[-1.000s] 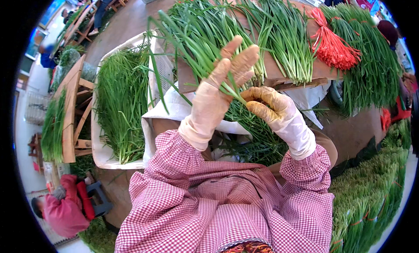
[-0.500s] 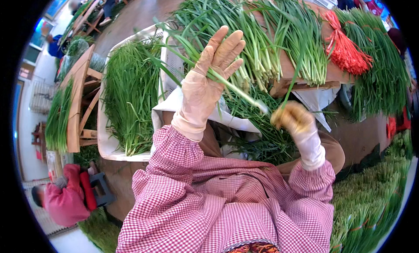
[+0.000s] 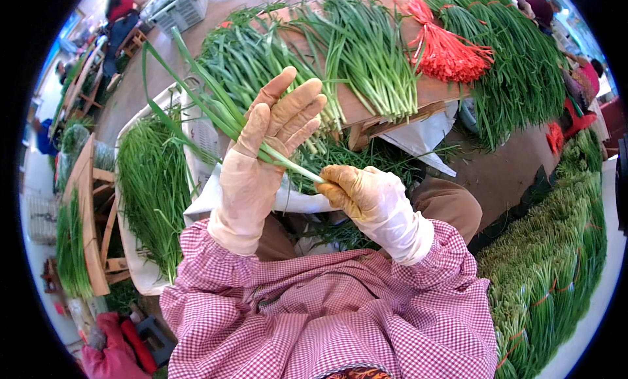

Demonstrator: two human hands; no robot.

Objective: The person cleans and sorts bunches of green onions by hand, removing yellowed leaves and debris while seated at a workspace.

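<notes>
A few garlic chives (image 3: 219, 110) with long green leaves cross the palm of my gloved left hand (image 3: 269, 127), tucked under its thumb while the fingers stretch upward. Their pale stem end meets the closed fingertips of my gloved right hand (image 3: 363, 199), which pinch it. Behind my left hand, a pile of chives (image 3: 248, 58) spreads over a wooden board (image 3: 438, 91). A second pile of chives (image 3: 376, 65) lies to its right, pale ends toward me. Loose green leaves (image 3: 360, 158) lie below the board, partly hidden by my hands.
On the left stands a white crate (image 3: 147, 288) full of chives. A bundle of red ties (image 3: 445, 48) lies on the board beside tied chives (image 3: 510, 65). Rows of bundled chives (image 3: 549, 281) cover the right side. Farther left is a slanted wooden stand (image 3: 85, 202). People work in the background.
My right hand has come left and now pinches the stem end, which it was apart from before. My left hand still holds the chives. The whole view has shifted.
</notes>
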